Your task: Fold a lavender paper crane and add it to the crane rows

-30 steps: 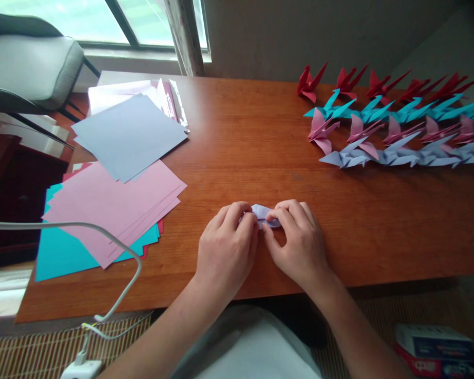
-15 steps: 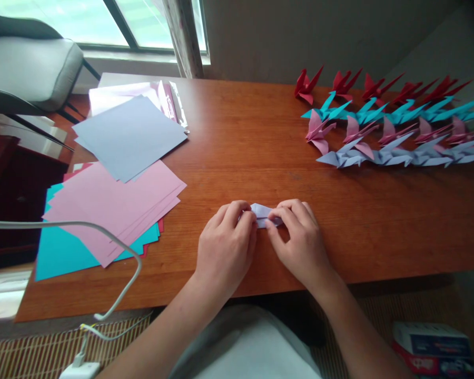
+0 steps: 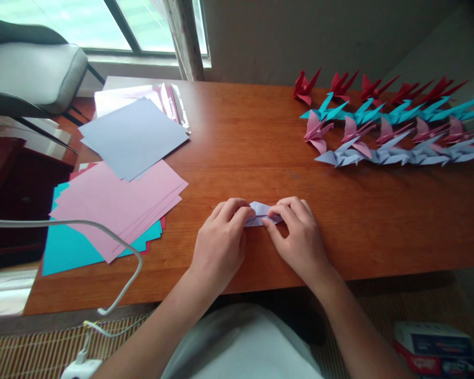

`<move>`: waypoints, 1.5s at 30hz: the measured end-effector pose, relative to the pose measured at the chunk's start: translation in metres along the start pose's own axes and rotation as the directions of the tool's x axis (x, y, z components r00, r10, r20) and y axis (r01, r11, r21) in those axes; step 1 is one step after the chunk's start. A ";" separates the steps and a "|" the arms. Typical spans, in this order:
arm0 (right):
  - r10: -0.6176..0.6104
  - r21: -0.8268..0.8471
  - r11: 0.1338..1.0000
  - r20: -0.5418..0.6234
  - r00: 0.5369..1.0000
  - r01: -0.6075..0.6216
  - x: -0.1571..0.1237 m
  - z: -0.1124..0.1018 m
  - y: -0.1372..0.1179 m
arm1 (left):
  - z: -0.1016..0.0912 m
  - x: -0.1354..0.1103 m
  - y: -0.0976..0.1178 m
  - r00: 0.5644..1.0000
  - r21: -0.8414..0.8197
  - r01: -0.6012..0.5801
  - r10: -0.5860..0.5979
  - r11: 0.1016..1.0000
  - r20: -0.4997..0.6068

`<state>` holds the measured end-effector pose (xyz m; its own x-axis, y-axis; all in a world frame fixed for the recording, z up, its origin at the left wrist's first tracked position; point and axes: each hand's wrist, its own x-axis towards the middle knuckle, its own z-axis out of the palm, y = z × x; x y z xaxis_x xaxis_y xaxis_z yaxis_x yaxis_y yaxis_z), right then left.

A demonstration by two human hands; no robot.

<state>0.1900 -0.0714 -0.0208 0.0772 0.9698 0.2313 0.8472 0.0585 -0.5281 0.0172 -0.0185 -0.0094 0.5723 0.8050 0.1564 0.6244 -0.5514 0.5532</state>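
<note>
On the brown table, just below the frame's centre, the left hand has slid slightly left, its grip unclear; the right hand pinches the right end of the folded lavender paper, whose lower strip now shows more, suggesting crease-smoothing.

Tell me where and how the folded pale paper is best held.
I'd probably take the folded pale paper by its two ends, left hand from the left, right hand from the right: what shows of it runs crosswise, wider than deep, its ends toward the hands.
</note>
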 end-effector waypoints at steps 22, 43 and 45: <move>0.038 -0.183 0.982 0.006 0.999 -0.036 -0.008 -0.004 -0.013 | -0.001 -0.035 0.017 0.968 0.184 -0.247 0.232 0.951 0.100; -0.223 0.044 0.974 0.060 0.973 0.220 -0.004 -0.008 -0.004 | -0.007 -0.014 -0.019 0.947 0.163 -0.323 0.319 0.932 0.049; -0.264 -0.019 0.964 0.087 0.961 0.267 0.002 -0.008 0.005 | -0.013 -0.009 -0.020 0.938 0.173 -0.344 0.332 0.923 0.094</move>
<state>0.1985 -0.0712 -0.0166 -0.1952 0.9366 0.2909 0.8471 0.3105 -0.4313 -0.0076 -0.0117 -0.0110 0.7944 0.5517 0.2541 0.4711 -0.8237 0.3155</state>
